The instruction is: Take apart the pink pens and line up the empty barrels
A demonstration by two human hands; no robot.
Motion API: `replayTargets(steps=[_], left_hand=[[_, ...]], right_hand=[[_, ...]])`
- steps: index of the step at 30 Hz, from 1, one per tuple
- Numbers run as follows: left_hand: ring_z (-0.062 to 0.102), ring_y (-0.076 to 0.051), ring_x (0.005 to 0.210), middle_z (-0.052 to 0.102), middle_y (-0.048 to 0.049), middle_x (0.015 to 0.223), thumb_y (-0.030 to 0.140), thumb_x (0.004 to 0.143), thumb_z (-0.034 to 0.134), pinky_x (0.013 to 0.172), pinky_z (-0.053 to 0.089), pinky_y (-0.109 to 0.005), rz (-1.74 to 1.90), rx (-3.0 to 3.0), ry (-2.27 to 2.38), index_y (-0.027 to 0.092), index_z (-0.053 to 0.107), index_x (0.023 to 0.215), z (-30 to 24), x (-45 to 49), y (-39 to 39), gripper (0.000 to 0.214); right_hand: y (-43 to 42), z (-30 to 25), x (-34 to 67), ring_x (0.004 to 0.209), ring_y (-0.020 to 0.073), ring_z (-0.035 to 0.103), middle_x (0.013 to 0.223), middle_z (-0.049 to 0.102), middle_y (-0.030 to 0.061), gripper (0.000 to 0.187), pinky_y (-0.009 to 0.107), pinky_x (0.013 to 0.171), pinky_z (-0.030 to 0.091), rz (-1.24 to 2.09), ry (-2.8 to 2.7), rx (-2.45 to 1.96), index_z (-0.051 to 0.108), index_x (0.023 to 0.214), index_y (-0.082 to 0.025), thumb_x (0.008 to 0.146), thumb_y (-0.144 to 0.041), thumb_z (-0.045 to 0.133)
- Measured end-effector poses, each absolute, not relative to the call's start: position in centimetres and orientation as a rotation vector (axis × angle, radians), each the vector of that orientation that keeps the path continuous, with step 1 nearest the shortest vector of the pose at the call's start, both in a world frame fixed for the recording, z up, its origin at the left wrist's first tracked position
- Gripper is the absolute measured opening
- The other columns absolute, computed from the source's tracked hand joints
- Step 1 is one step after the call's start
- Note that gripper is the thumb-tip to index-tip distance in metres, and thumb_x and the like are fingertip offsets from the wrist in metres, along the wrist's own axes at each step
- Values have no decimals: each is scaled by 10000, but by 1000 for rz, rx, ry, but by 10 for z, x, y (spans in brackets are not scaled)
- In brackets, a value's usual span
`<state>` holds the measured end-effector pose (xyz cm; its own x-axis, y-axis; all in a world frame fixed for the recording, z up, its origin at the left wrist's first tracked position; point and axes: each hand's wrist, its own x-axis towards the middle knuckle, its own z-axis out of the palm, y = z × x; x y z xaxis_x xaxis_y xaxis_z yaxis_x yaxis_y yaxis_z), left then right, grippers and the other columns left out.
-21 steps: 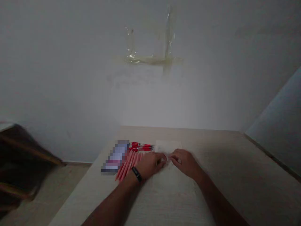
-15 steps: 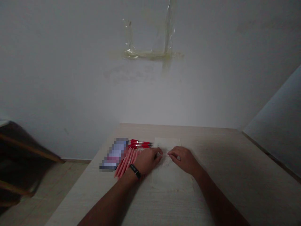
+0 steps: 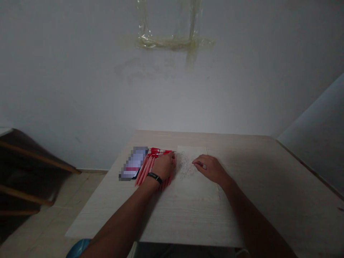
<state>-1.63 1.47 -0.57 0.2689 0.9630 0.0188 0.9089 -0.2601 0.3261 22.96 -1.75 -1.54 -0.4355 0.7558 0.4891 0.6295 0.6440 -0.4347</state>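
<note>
Dim view, so details are approximate. Landmark is a sheet of paper (image 3: 197, 193) lying flat on a pale wood-grain table (image 3: 107, 218), with a grey scribbled patch (image 3: 185, 165) near its top. The left hand (image 3: 163, 167), wearing a black wristband (image 3: 154, 177), sits at the paper's left edge, fingers curled in, above a fan of pink pens (image 3: 143, 172). The fingers hide whatever lies under them, so no telling whether that hand has hold of anything. The right hand (image 3: 211, 169) rests on the right part of the paper, fingers loosely curled and pointing left, just beside the scribbled patch; nothing visible in its grip. The hands are near each other, not touching. Red pens (image 3: 159, 152) lie crosswise just left of the paper's top corner, against the pink pens. A pixelated packet (image 3: 133, 163) lies further left of the paper. Dark wooden furniture (image 3: 27, 168) stands well left of the paper, and taped plastic (image 3: 172, 43) is stuck on the wall (image 3: 172, 100) beyond it.
</note>
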Motion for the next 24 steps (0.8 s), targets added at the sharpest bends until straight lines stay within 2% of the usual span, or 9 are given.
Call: replayTargets(steps=[24], left_hand=[[679,-224,879,716,-127,1022,272,915,493,759,464,-289,199,2322,1807,178,621,1147,-6,-17,14,281]], right_hand=[[-17,-15,229,793,148,643,899,723,37,168,275,766,474,270,-2199,-1122,706,940,-217,954,-274,548]])
